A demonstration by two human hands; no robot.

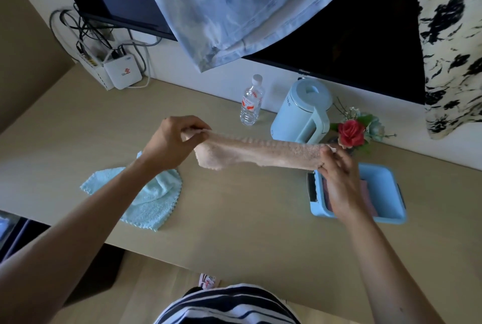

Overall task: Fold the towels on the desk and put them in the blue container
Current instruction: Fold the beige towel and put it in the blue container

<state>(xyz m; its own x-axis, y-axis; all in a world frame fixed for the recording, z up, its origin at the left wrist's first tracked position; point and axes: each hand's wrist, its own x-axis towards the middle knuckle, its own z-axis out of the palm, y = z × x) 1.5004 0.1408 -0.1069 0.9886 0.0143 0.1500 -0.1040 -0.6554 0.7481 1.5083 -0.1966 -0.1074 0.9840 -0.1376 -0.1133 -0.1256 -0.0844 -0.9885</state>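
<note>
Both hands' grips stretch the peach towel (260, 153) between them.

The lower bezel of the television (339, 44) bears the brand "Hisense" in small pale letters (just above the kettle). The water bottle (251, 104) has a red-and-white label, and the white router box (122, 72) a red logo, both too small to read.

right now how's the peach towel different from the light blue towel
The peach towel is held in the air, stretched between the left hand and right hand; the light blue towel lies untouched and crumpled on the desk. They differ in colour. Both look like fluffy cloths, and neither is in the blue container yet.
</note>
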